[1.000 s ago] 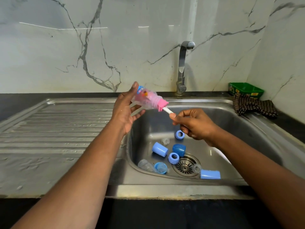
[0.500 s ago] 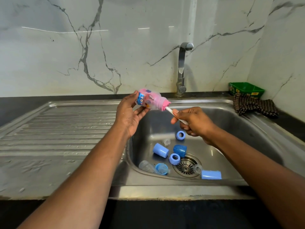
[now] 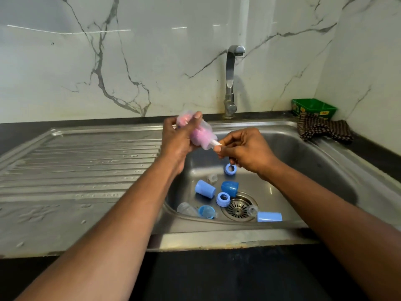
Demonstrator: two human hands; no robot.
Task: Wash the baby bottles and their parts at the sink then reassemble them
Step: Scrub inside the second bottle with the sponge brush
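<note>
While the tap [image 3: 233, 81] stands dry behind it, the steel sink [image 3: 303, 161] serves as the landmark for everything else. Its ribbed draining board [image 3: 76, 161] runs off to the sink's left, and at its far right corner a checked cloth [image 3: 323, 129] lies on the rim in front of a green tub [image 3: 313, 107].

Above the sink's left rim the left hand [image 3: 178, 144] wraps its fingers and thumb round a small clear baby bottle [image 3: 201, 131], tilted with its mouth towards the basin, probably so that anything dislodged drops into the sink and not onto the board. Inside the bottle sits the pink head of a bottle brush [image 3: 198, 135]; its white stem comes out of the mouth and is pinched by the right hand [image 3: 245, 151], fingertips pressed close to the mouth. Such a short hold likely gives control for twisting and pumping the brush, so the step in hand looks like scrubbing the inside.

Down in the sink's bowl the remaining parts wait near the drain strainer [image 3: 238, 208]: a light blue cap [image 3: 205, 189] and a darker blue cap [image 3: 230, 189] just behind it, another cap [image 3: 269, 216] at its right, a screw ring [image 3: 223, 199] touching its left edge, a second ring [image 3: 230, 169] further back below the right hand, and a clear bottle [image 3: 186, 209] lying at the front left. By my reading, most of the washing is yet undone.
</note>
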